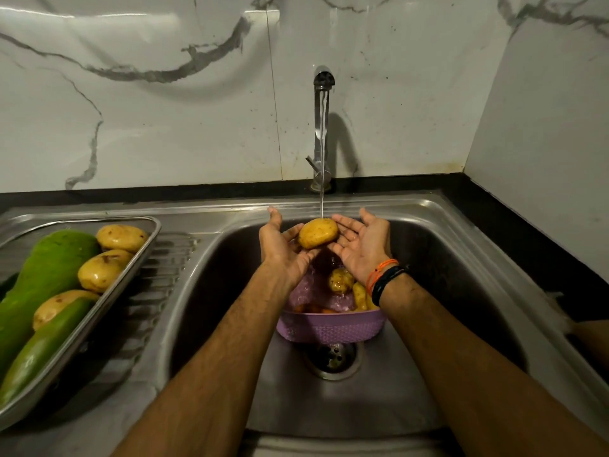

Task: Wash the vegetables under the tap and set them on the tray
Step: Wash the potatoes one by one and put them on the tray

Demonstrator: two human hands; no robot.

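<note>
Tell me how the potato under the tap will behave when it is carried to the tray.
The potato looks wet under the running water, so it is probably slippery. The left hand and right hand only cup it with fairly straight fingers, so a firmer grip seems wise. Its rounded shape may let it roll on the tray.

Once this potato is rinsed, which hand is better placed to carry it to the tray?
Probably the left hand. The tray sits on the drainboard on the left side of the sink, so the left reaches it without crossing. The right hand would cross over. Both hands cradle the potato now.
</note>
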